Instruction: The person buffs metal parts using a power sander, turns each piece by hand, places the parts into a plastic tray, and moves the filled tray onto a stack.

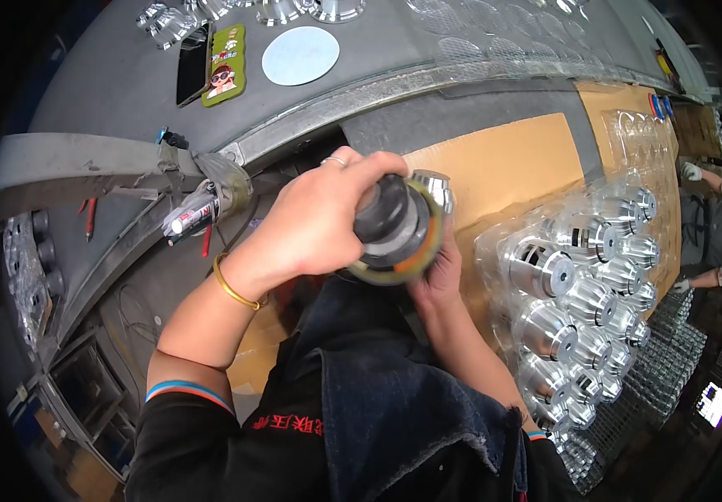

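My left hand (319, 213), with a ring and a gold bracelet at the wrist, is closed around the black round body of a handheld disc sander (390, 222). The sander is tilted, and its yellow-green disc edge faces right. Behind it a shiny silver cup-shaped metal part (434, 186) shows in part. My right hand (440, 272) is at the lower side of this part, its fingers mostly hidden by the sander, and appears to hold it. Whether the disc touches the metal is hidden.
Right of my hands, a clear plastic tray (494, 251) carries several similar silver parts (542, 269). Cardboard (503, 159) lies ahead. A metal frame bar (85, 171) crosses at left. On the grey table are a phone (193, 67) and a white disc (301, 56). Another person (716, 226) is far right.
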### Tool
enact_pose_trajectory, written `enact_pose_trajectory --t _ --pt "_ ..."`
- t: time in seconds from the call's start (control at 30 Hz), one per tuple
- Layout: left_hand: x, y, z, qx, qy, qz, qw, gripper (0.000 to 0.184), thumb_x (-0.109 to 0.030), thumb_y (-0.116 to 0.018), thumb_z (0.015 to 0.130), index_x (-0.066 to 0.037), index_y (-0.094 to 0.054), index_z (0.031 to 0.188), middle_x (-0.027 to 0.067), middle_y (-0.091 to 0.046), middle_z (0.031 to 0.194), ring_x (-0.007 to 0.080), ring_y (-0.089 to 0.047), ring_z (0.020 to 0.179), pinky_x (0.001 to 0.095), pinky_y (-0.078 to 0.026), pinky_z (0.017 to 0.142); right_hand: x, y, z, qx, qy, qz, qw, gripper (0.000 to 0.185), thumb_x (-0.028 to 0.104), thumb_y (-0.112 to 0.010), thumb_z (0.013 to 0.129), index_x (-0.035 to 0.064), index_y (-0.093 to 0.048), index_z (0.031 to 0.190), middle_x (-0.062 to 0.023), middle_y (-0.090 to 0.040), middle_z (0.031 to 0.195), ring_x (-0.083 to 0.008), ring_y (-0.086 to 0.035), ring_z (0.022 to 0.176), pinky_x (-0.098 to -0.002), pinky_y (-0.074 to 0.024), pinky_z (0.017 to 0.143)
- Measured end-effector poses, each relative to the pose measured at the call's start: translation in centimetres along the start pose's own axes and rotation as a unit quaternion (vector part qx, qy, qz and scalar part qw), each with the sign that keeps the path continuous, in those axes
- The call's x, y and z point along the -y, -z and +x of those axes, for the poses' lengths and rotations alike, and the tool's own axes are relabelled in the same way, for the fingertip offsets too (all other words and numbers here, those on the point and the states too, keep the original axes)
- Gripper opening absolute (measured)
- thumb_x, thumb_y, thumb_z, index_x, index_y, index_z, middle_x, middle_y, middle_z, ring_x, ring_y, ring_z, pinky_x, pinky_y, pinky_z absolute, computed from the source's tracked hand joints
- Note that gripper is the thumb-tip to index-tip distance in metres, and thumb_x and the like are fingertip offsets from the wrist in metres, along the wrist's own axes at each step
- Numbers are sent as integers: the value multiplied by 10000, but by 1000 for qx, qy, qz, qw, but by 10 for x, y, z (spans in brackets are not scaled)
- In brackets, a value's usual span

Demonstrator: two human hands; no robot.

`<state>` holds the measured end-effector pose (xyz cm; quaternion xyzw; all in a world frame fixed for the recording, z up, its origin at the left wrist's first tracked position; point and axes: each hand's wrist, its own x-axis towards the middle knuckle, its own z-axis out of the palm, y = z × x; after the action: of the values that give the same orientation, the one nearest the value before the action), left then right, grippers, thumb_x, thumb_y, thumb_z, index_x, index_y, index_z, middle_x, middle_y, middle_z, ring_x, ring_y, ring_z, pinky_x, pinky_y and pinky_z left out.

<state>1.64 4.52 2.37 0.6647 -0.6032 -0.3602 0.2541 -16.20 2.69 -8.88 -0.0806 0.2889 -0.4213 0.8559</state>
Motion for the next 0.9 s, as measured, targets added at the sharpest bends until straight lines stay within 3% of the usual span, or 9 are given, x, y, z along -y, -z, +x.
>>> enact_pose_trajectory --t 0.13,0.2,0.23,0.3,0.4,0.5,0.6,0.7,0.9 --pt "29 0 13 35 23 -84 996 683 89 -582 466 -78 -484 1121 60 -521 1020 208 -519 1002 273 -394 885 8 6 1 -8 33 117 993 451 273 -548 878 26 -449 1242 -127 -524 1223 -245 -506 1133 -385 -385 999" --pt "33 -4 18 25 -11 -88 996 708 86 -576 453 -63 -475 1138 65 -515 1095 193 -472 1094 272 -335 959 12 9 0 -142 -28 187 972 386 254 -554 878 33 -489 1189 -103 -570 1153 -230 -541 1080 -371 -403 982" --pt "32 -7 18 13 -13 -65 998 728 88 -567 453 -63 -469 1159 71 -510 1128 203 -454 1131 272 -314 979 8 14 2 -71 -10 164 984 306 206 -553 879 38 -523 1133 -81 -600 1091 -212 -568 1023 -346 -426 949" --pt "19 -13 13 6 -13 -86 996 719 121 -572 469 -51 -471 1159 86 -522 1125 230 -479 1108 301 -330 985 -3 22 7 -16 0 197 980 277 185 -562 872 47 -545 1112 -66 -617 1057 -177 -569 999 -317 -438 898" --pt "3 -13 9 29 3 -65 997 759 134 -555 455 -60 -448 1181 79 -489 1125 223 -474 1080 288 -321 978 -10 7 13 -183 -51 62 980 408 294 -667 806 96 -559 1146 -28 -593 1108 -164 -522 1025 -321 -380 906" --pt "-5 -15 9 59 -14 -74 995 795 131 -562 441 -64 -424 1199 65 -454 1119 212 -439 1075 290 -311 967 -6 3 5 -52 70 105 991 495 290 -697 780 89 -529 1200 -38 -573 1159 -168 -487 1116 -341 -351 950" --pt "6 -19 22 48 -26 -68 996 804 127 -527 420 -85 -423 1188 54 -456 1082 202 -445 1024 268 -333 927 10 7 -2 28 65 149 986 447 324 -570 866 87 -509 1240 -29 -566 1187 -177 -498 1127 -359 -343 977" --pt "13 -21 26 38 7 -92 995 800 122 -489 410 -104 -428 1176 44 -459 1062 196 -458 978 246 -357 888 11 14 -2 68 74 194 976 459 334 -549 876 88 -491 1260 -28 -558 1207 -173 -493 1144 -359 -341 992" --pt "-15 -16 19 58 -4 -66 996 750 150 -593 465 -70 -451 1167 77 -497 1093 218 -482 1077 291 -355 949 12 11 1 -51 8 197 979 482 310 -615 831 47 -495 1217 -76 -557 1198 -226 -493 1145 -377 -343 1011"
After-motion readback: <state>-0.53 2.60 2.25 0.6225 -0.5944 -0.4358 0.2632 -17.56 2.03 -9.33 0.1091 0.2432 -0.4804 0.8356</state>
